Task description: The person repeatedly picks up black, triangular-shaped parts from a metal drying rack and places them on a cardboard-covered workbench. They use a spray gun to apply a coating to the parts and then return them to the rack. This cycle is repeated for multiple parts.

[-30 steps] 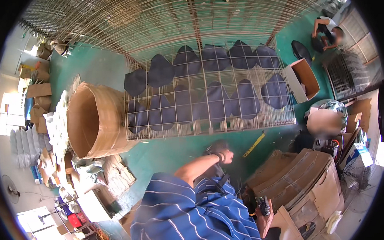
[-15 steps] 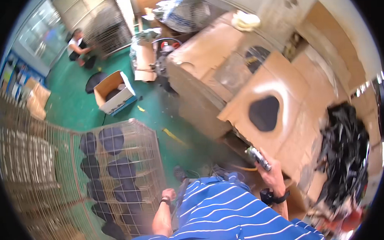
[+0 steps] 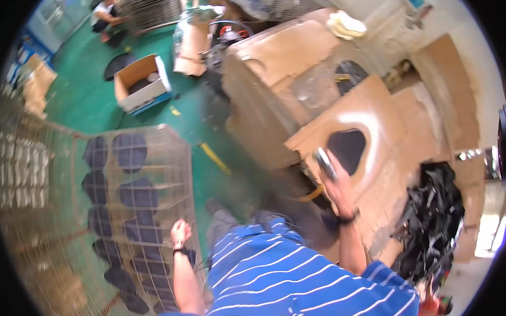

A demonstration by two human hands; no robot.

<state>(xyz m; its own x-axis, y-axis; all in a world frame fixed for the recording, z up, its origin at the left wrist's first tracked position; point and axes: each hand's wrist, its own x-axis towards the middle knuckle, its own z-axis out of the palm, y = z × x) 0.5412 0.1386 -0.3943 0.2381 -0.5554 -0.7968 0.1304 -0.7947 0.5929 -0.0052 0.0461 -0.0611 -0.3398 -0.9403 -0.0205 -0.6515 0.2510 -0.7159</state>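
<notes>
My right hand [image 3: 337,184] grips a silver spray gun [image 3: 323,163] at the left edge of a rounded black piece [image 3: 350,148], partly covering it. That piece lies flat on a cardboard sheet [image 3: 380,100], ringed by a whitish haze. A yellow hose [image 3: 312,197] shows below the hand; where it joins the gun is hidden. My left hand [image 3: 181,232] is curled closed, with nothing visible in it, beside a wire rack [image 3: 163,129]. Several dark rounded pieces [image 3: 136,194] sit in the rack in rows.
Crumpled black scraps [image 3: 431,224] are heaped at the right. A large box [image 3: 257,110] stands beyond the work surface. On the green floor are an open carton [image 3: 145,100] and a yellow strip [image 3: 214,158]. Another person [image 3: 104,17] squats at the far left.
My right hand has carried the spray gun up and over the cardboard to the black piece. My left hand has shifted left toward the rack. The whole view has tilted.
</notes>
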